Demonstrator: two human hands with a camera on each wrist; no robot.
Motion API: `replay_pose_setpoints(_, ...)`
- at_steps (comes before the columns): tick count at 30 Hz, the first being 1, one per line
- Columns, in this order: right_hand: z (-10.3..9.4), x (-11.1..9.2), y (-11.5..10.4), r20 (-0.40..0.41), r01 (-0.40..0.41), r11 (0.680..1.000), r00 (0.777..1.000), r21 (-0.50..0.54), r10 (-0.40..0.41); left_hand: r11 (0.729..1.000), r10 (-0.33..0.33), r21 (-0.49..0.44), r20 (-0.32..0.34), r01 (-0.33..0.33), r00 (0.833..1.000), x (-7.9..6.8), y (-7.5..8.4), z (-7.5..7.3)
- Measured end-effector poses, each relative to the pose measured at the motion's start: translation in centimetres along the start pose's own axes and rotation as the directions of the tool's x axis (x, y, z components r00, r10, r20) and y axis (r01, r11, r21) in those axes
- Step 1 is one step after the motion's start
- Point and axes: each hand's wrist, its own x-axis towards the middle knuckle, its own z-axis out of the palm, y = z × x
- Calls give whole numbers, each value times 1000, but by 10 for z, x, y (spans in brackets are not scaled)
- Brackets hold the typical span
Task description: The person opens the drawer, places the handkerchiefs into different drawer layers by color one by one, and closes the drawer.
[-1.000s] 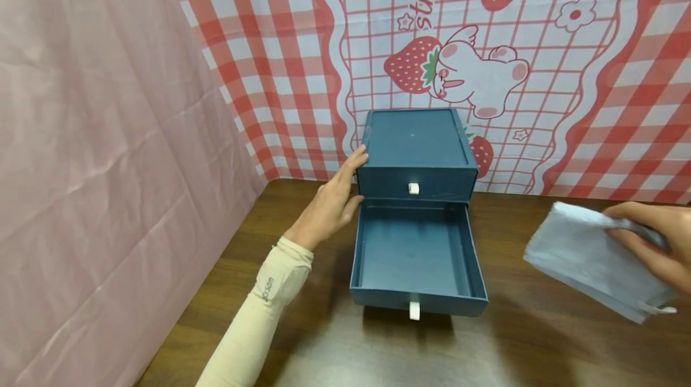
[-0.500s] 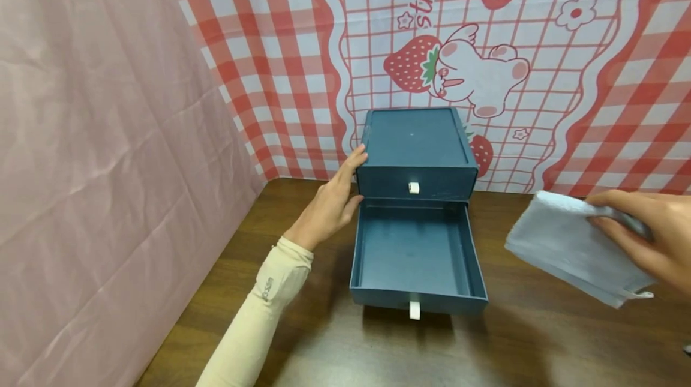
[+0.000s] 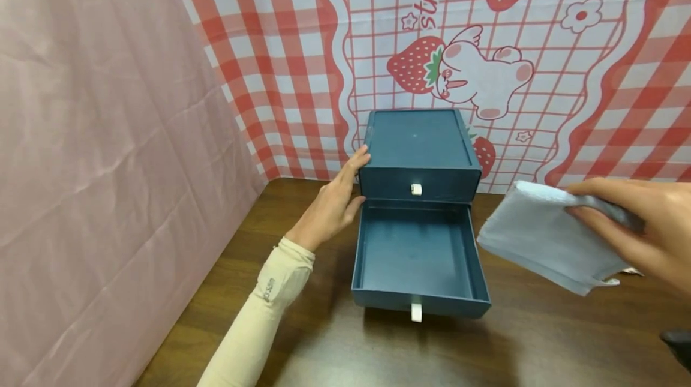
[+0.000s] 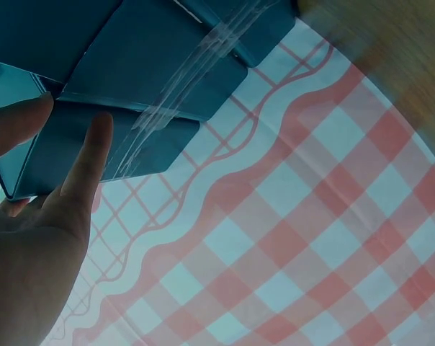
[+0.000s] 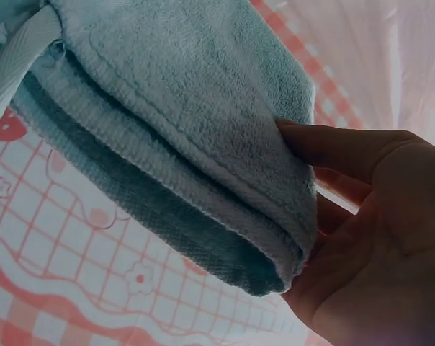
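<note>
A dark blue two-drawer plastic cabinet [image 3: 415, 147] stands on the table, its lower drawer [image 3: 385, 298] pulled out and bare inside. The upper drawer [image 3: 442, 185] is closed; each front has a small white knob. My left hand [image 3: 326, 210] rests against the cabinet's left side, fingers extended at its top edge and thumb lower down. In the left wrist view, clear tape [image 4: 196, 72] runs along the cabinet's side. To the right, my right hand [image 3: 642, 225] pinches a folded light blue towel [image 3: 545, 237] between thumb and fingers, above the table. A pale hanging loop [image 5: 23, 61] shows at the towel's corner.
Behind the cabinet hangs a red-and-white checked cloth [image 3: 299, 75] with strawberry prints. A pink curtain [image 3: 119, 165] borders the left side. On the wooden table [image 3: 335, 351], a dark object [image 3: 677, 344] is partly cut off at the right edge.
My right hand has carried the towel leftward and slightly up, closer to the pulled-out drawer. My left hand stays against the cabinet. The dark object has come into view at the right edge.
</note>
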Motion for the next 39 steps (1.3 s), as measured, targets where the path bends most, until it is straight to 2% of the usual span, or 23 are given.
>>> replay_pose_setpoints(4,3,5,-6,76,-45,995,996,-89,52,1000,5,3,1,-5,1000,0,0,0)
replay_pose_setpoints(7,7,10,-13,115,-58,994,991,-94,69,1000,9,0,1,-9,1000,0,0,0)
replay_pose_setpoints(17,12,39,-49,184,-22,999,983,49,12,1000,8,8,-2,-8,1000,0,1,-1)
replay_pose_setpoints(24,22,50,-62,172,50,991,983,126,-71,1000,6,18,-3,-6,1000,0,1,0)
replay_pose_setpoints(32,39,61,-72,141,129,964,976,231,-164,999,4,49,-1,-4,1000,-1,0,0)
replay_pose_setpoints(39,58,67,-78,247,107,956,953,273,-177,999,21,44,-15,-20,1000,-1,-1,0)
